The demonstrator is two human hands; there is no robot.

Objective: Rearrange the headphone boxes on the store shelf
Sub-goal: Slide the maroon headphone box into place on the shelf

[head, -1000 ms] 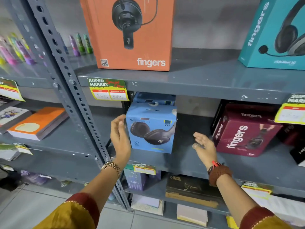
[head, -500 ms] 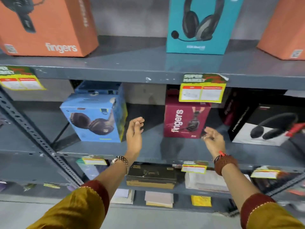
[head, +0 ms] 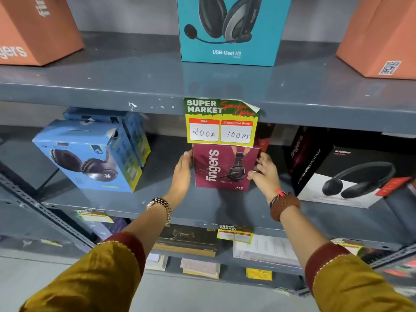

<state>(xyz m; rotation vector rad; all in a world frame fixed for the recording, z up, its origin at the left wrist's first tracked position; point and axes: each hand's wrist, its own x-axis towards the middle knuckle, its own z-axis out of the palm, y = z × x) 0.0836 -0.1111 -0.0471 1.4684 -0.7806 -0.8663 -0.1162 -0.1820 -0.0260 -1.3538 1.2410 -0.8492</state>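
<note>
A maroon "fingers" headphone box (head: pixel 221 167) stands upright on the grey middle shelf (head: pixel 202 206), its top hidden behind a yellow price tag (head: pixel 221 122). My left hand (head: pixel 182 174) lies flat against the box's left side. My right hand (head: pixel 263 172) grips its right edge, so the box is held between both hands. To the left a blue headphone box (head: pixel 90 158) sits turned at an angle, another blue box behind it. On the right stand a black-and-white headphone box (head: pixel 351 179) and a dark "fingers" box (head: pixel 304 154).
The upper shelf (head: pixel 135 86) carries a teal headset box (head: pixel 227 30) between two orange boxes (head: pixel 33 30) (head: pixel 380 37). Flat boxes and price tags fill the lower shelf (head: pixel 225 255). A perforated steel upright (head: pixel 45 212) slants at lower left.
The view has swung right from the blue box to the maroon one. Both hands, open in the air before, have reached in and closed on the maroon box's sides.
</note>
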